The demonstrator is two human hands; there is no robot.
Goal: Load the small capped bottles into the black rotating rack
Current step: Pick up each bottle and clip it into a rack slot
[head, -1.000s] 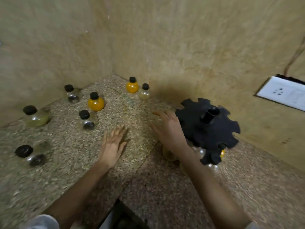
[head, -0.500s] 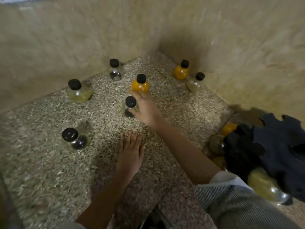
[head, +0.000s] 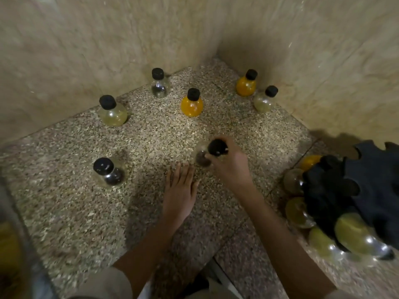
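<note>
We note that our right hand [head: 232, 162], which half a second ago was only reaching the clear bottle [head: 203, 155] beside the orange one [head: 191, 103], now has its fingers closed round the black cap and has drawn the bottle nearer, toward the rack [head: 367, 186] at right; loading of this bottle is under way. Our left hand [head: 180, 195] stays flat on the speckled stone counter [head: 64, 212], fingers released. The bottles are round-bellied, glossy and clear-walled; the rack is matte black with a notched rim, several bottles already hanging beneath.
</note>
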